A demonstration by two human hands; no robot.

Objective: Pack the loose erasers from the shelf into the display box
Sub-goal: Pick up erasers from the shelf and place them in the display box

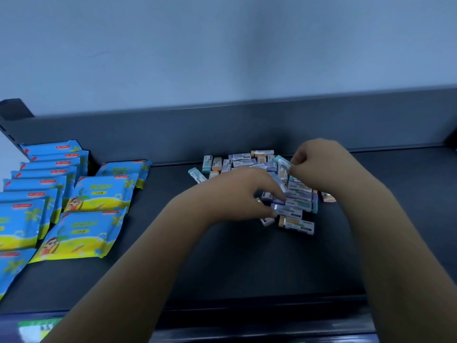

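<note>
The right hand (319, 164) pinched a teal-ended eraser (282, 161) between thumb and fingertips, just above the heap. The left hand (235, 191) curled down onto the erasers (300, 195); whether it gripped one I could not tell. They were small sleeved blocks with teal, peach and lilac ends, heaped loosely on the dark shelf (247, 256) near its back wall. Blue packets (96, 194) lay well to the left.

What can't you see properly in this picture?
- The display box: outside the head view.
- Whether the left hand grips anything: its fingers cover the pile of small paper-sleeved erasers.
- Print on the teal-capped eraser in the right hand: too blurred.
- Blue and yellow foil packets: left edge cuts off some.
- Green and white label: bottom edge and forearm hide it.
</note>
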